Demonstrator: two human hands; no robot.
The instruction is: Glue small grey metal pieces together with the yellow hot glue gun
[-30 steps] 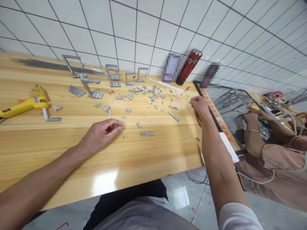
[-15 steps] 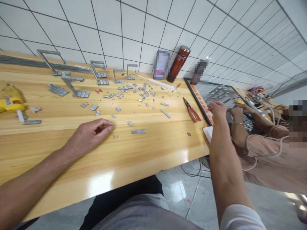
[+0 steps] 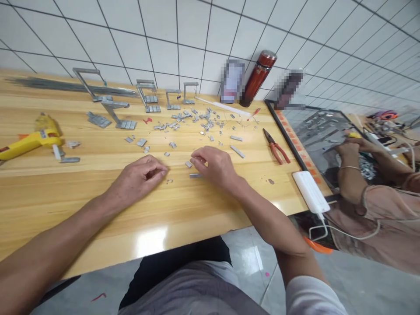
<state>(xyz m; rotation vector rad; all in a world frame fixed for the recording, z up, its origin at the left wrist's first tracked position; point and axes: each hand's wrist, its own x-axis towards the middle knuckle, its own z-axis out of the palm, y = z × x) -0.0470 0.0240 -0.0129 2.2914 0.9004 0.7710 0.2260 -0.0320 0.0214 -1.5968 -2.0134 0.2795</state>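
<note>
My left hand (image 3: 139,179) rests on the wooden table (image 3: 157,223), its fingers curled and pinched together; what they hold, if anything, is too small to name. Beside its fingertips lie tiny metal bits (image 3: 169,180). My right hand (image 3: 215,166) is over the table with curled fingers, and I cannot make out anything in its pinch. It partly covers a grey metal bar (image 3: 195,176), and a small grey piece (image 3: 188,164) lies by its fingertips. Farther back are many small grey pieces (image 3: 206,122) and several angled metal frames (image 3: 118,116).
Red-handled pliers (image 3: 278,152) lie to the right, near a white power bank (image 3: 310,191) with a cable. A yellow glue gun (image 3: 42,138) is at the left. A red flask (image 3: 258,78) stands by the tiled wall. A person's hands (image 3: 352,151) work over a dark-framed tray (image 3: 290,140).
My right hand has moved left from the tray side to the small pieces near my left hand. The white power bank is now uncovered. The view has shifted slightly.
</note>
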